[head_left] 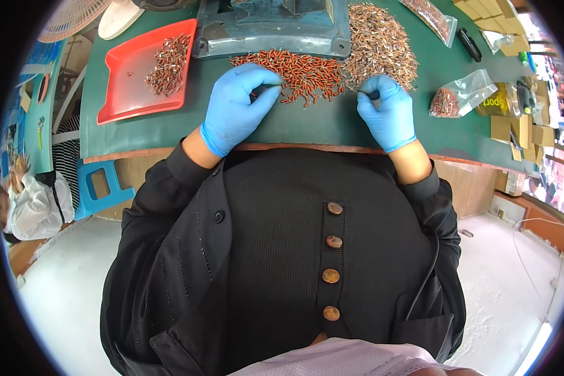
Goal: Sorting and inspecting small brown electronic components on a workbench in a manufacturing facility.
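Both gloved hands, left hand (237, 103) and right hand (382, 106), rest apart at frame centre, fingertips pinched at the heaped small parts (307, 72), kept within easy reach.

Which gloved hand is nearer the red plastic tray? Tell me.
Left. The left hand lies just right of the red plastic tray; the right hand is further right, beyond the orange pile.

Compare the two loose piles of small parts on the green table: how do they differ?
The orange-red pile lies by the left hand; the pale pile lies above the right hand. The orange-red pile is a low, long strip; the pale pile is broader and heaped. Both are small slim pieces, loose on the table.
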